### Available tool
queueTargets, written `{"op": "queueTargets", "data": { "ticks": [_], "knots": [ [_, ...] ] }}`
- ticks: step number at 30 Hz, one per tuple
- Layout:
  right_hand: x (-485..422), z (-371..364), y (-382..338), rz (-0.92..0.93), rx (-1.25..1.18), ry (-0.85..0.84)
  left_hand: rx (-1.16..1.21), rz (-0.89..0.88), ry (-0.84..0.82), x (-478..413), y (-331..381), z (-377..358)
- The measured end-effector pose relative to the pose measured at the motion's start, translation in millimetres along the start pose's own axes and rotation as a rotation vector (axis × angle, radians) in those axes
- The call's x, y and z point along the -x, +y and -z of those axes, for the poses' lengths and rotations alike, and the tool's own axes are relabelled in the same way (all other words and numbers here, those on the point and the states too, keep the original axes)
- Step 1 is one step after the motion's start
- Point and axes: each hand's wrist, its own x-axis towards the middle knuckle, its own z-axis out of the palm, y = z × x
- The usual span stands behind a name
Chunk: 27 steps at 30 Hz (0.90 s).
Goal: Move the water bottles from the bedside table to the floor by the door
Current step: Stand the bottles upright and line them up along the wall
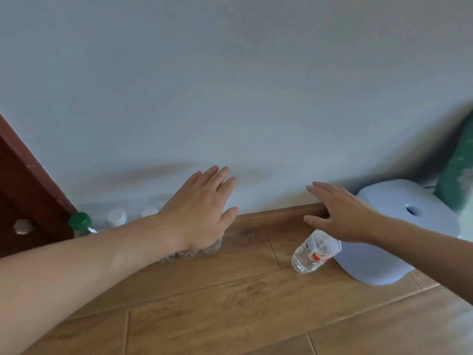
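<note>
At lower centre of the frame I saw the wooden floor (230, 298) bare and open. A row of bottles (189, 252) blocked the wall at left, the brown door (30, 196) beyond. At right, a tilted bottle (314, 252) leaned against a pale blue object (399, 226).

Layout of the floor (230, 303) along the wall (230, 85).

At left we find the door (28, 190), with a row of bottles (116, 217) standing rightward from it against the wall, partly behind our left forearm. Farther right a single bottle (313, 252) leans on a stool (399, 226), below our right hand (343, 213).
</note>
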Motion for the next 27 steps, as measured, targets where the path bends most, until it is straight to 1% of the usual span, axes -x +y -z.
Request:
{"op": "queueTargets", "data": {
  "ticks": [4, 9, 17, 27],
  "knots": [
    [8, -5, 21, 0.03, 0.016, -0.06, -0.025, -0.001, -0.057, -10, 19, -3],
    [18, -14, 43, 0.084, 0.023, -0.113, -0.029, 0.011, -0.081, -18, 44, -5],
    [25, -31, 63, 0.197, 0.009, -0.123, -0.047, 0.041, -0.105, -25, 66, -9],
    [13, -45, 78, 0.202, -0.027, -0.1, -0.053, 0.088, -0.15, -25, 77, -18]
  ]
}}
